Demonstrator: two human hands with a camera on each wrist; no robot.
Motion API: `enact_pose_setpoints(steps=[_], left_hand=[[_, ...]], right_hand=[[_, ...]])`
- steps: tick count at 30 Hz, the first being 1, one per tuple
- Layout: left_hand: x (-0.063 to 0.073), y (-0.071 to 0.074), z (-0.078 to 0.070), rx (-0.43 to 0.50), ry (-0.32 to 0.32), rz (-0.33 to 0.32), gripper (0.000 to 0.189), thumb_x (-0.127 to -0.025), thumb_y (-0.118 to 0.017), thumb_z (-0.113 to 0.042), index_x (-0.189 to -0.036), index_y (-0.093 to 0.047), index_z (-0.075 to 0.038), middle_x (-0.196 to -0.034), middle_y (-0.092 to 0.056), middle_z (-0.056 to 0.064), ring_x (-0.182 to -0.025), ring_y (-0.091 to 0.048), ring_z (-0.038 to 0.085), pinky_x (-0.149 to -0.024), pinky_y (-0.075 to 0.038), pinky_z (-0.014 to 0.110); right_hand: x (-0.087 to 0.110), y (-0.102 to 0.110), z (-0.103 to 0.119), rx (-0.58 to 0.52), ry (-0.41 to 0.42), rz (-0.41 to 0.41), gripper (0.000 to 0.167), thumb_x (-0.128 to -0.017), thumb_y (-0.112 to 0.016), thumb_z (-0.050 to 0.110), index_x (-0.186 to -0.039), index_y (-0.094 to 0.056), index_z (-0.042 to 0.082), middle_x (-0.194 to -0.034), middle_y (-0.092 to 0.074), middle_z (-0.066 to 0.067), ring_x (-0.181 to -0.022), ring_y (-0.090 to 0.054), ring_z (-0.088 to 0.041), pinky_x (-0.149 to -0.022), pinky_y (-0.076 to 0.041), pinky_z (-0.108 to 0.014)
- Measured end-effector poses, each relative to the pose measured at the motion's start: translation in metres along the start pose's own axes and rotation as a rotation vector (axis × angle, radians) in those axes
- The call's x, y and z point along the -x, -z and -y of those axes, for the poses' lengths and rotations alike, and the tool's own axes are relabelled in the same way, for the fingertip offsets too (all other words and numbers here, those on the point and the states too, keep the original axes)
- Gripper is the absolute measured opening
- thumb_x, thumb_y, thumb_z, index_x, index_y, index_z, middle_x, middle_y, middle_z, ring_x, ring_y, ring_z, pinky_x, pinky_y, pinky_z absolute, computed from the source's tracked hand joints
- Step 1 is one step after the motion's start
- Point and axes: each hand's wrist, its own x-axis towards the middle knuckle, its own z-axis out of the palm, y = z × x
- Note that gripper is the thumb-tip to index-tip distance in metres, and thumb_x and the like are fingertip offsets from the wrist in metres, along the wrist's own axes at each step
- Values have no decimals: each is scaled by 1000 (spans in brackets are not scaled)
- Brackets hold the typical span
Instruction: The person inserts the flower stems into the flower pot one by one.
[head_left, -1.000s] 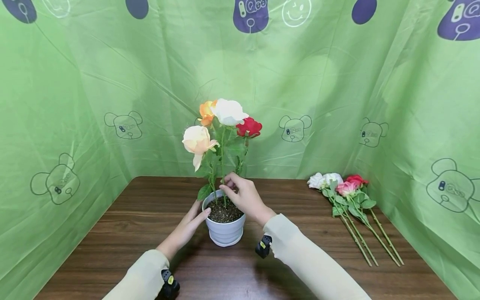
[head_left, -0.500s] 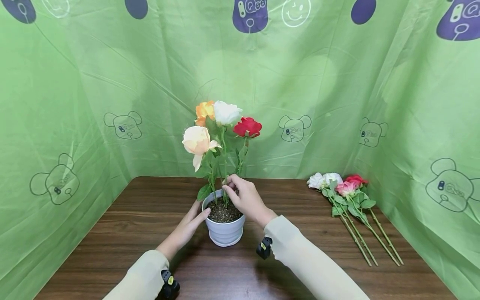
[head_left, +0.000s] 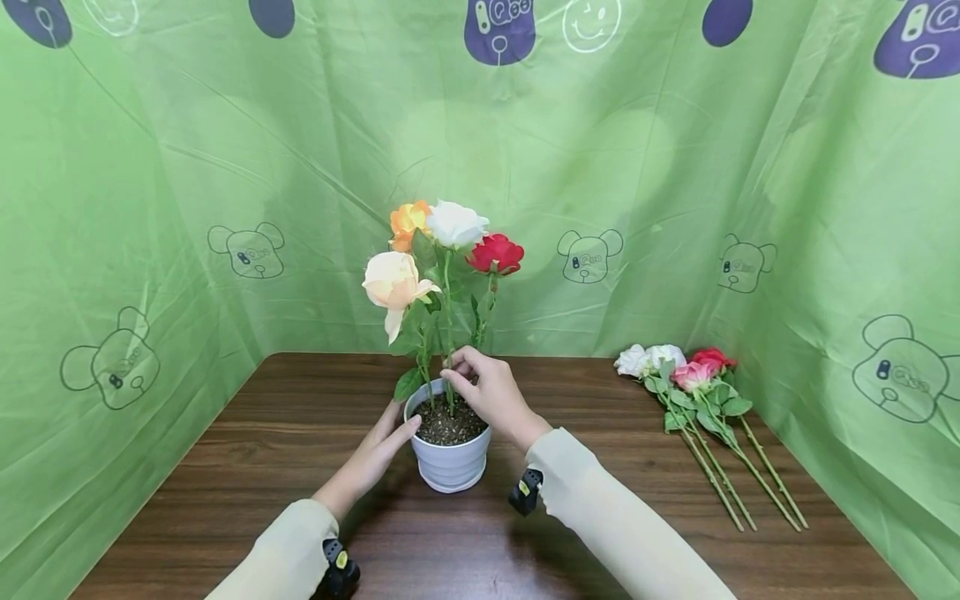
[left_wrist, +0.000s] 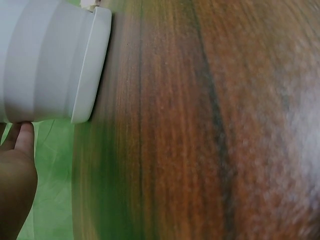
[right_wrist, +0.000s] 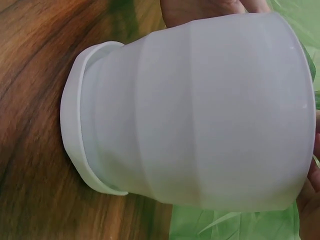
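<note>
A pale grey flower pot [head_left: 450, 465] filled with dark soil [head_left: 447, 427] stands on its saucer. My left hand [head_left: 375, 450] rests against the pot's left side, thumb at the front rim and straight fingers toward the back. In the left wrist view, fingertips [left_wrist: 26, 134] touch the wall. Above the soil, my right hand [head_left: 487, 392] pinches the stem of an upright white rose [head_left: 456, 223] between thumb and fingers. Around it in the pot rise a peach rose [head_left: 394, 282], an orange rose [head_left: 408, 223] and a red rose [head_left: 497, 253].
Several long-stemmed roses lie at the table's right: white ones [head_left: 649, 360], a pink one [head_left: 694, 375] and a red one [head_left: 713, 359]. A green patterned curtain [head_left: 315, 167] surrounds the brown wooden table [head_left: 262, 433] at the back and sides.
The white rose's bloom has swayed slightly left, then partly back right, with small right-hand movements on its stem. The orange bloom has shifted slightly left. The left hand and pot stay put.
</note>
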Motion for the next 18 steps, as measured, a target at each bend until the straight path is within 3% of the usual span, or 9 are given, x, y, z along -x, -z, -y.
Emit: enact_pose_setpoints(steps=[8, 18], left_hand=[[-1, 0, 1, -4, 1, -5, 59, -106, -48, -27, -158, -26, -8, -159, -30, 20, -145, -26, 33, -116, -20, 55], [0, 0, 1, -2, -5, -2, 59, -106, -48, -27, -157, -26, -9, -158, -32, 19, -144, -28, 33, -116, -21, 55]], right_hand=[[-1, 0, -3, -29, -11, -16, 17, -92, -75, 19, -105, -70, 9, -78, -71, 6, -68, -64, -4, -63, -53, -25], [1, 5, -3, -74, -88, 16, 25, -93, -74, 22, -114, -70, 8, -86, -75, 5, -71, -67, -2, -66, -55, -24]])
